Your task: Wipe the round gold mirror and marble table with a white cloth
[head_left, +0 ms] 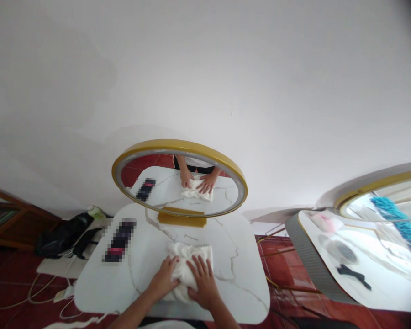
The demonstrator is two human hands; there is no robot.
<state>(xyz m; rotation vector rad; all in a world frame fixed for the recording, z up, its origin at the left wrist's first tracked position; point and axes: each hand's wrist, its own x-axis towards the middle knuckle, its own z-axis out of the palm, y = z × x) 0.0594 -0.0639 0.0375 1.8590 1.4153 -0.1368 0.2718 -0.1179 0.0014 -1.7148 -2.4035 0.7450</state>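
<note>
A white cloth, perhaps a towel, lies folded and rumpled on the white marble-patterned table in front of me. My left hand is at the cloth's left edge, its fingers bent and closed on the fabric. On the cloth's right part rests my right hand, palm down with fingers spread flat. The round gold-framed mirror behind the cloth reflects both hands and the fabric. The underside of the cloth is hidden.
A pixelated dark object lies on the table's left side. To the right stands a second table with a black strap-like item and another mirror. A black bag and cables are at the left, above the red tiled floor.
</note>
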